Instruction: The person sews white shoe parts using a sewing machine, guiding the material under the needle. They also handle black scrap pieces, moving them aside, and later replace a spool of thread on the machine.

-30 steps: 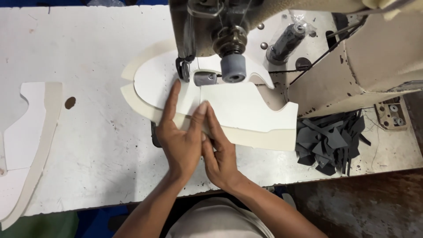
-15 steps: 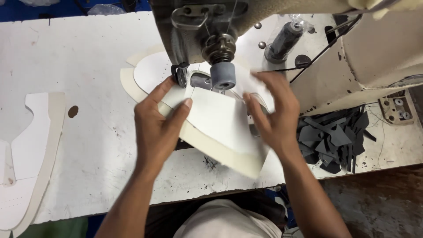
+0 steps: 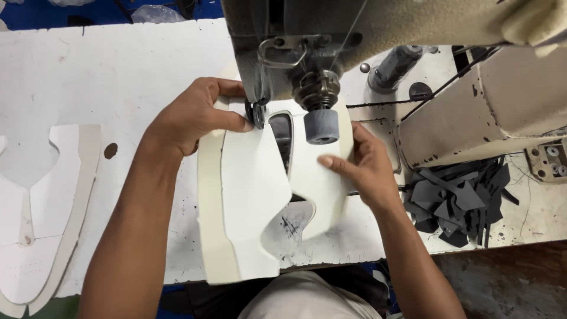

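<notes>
- White and cream cut shoe-upper panel [image 3: 248, 195]: flat sheet material, a white layer lying on a cream layer that shows as a band along its left edge. Lies on the table under the head of the sewing machine. Long axis runs near-to-far: far end sits at the needle area, near end overhangs the table's front edge toward the person. A curved notch is cut into its right side, leaving a narrower right lobe that bends downward.
- Worn white work table [image 3: 118, 77]: scuffed and speckled, carries everything listed here.
- Grey-beige industrial sewing machine [image 3: 378, 29]: head hangs over the far end of the panel; its dark grey cylindrical roller foot [image 3: 322, 126] stands just above the panel.
- Second white and cream cut panel [image 3: 47, 224]: flat at the table's left edge, well apart from the hands.
- Heap of dark grey offcut scraps [image 3: 458, 204]: on the table right of the right hand, beside the machine base.
- Left hand [image 3: 192, 115]: on the panel's far-left corner; fingers curled together, thumb extended and pressed onto the white layer just beside the foot.
- Right hand [image 3: 366, 165]: grips the right lobe, thumb on top, fingers closed together behind the edge, pinching the sheet.
</notes>
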